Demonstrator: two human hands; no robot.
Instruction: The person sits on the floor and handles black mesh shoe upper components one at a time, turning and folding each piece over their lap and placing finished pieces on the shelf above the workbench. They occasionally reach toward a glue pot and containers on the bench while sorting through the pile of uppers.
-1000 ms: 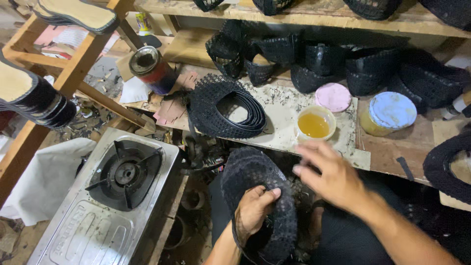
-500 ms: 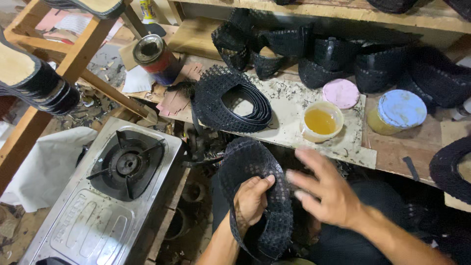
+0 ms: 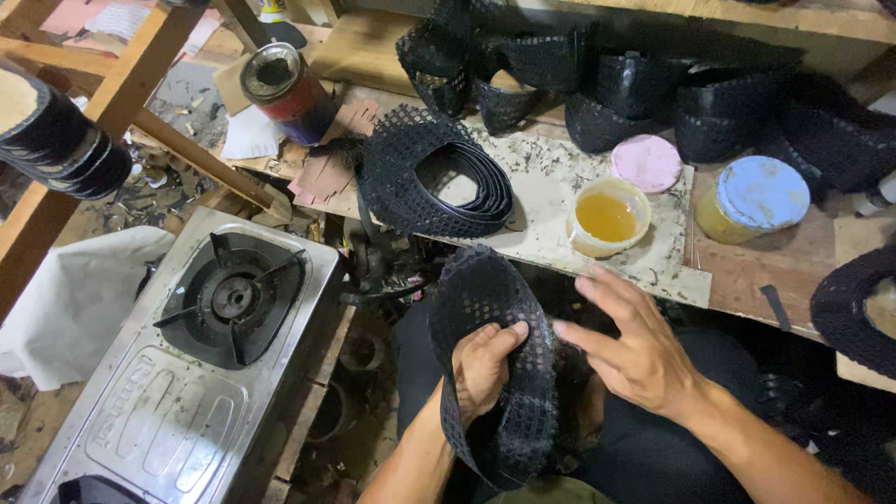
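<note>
1. The left hand [image 3: 483, 366] has its fingers [image 3: 504, 338] clenched on a black mesh piece [image 3: 499, 373], held curved over the lap, seemingly to steady it.
2. The right hand [image 3: 635, 350] hovers just beside it, fingers spread and released.
3. Beyond, on the worktop [image 3: 747, 275], an open cup of amber liquid [image 3: 609, 217] stands near, likely for easy reach.
4. A gas stove [image 3: 215, 355] sits left.

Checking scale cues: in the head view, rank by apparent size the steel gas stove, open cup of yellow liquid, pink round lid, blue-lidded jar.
1. Steel gas stove, nearer the camera.
2. Blue-lidded jar.
3. Open cup of yellow liquid and pink round lid: too alike to rank.
</note>
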